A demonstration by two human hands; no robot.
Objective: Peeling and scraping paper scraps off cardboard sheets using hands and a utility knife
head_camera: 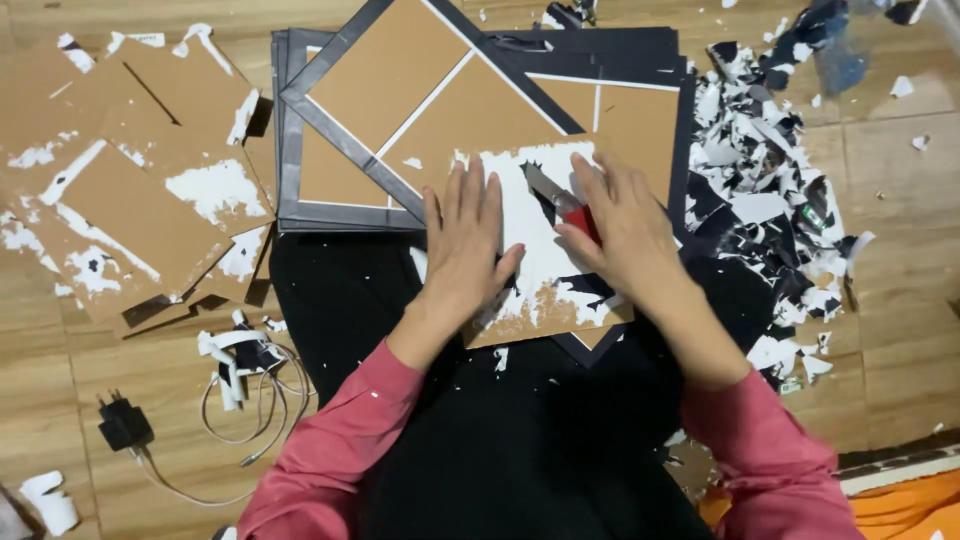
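A brown cardboard panel (545, 310) with patches of white paper stuck to it lies on my lap over black cloth. My left hand (462, 245) rests flat on the panel's left part, fingers spread. My right hand (625, 225) grips a red-handled utility knife (565, 205). Its metal blade lies against the white paper near the panel's top middle. Both sleeves are pink.
A stack of black-framed brown boards (400, 90) lies beyond the panel. Peeled cardboard panels (140, 190) are piled at the left. A heap of black and white paper scraps (770, 190) sits at the right. A black charger with white cable (125, 425) lies on the wooden floor.
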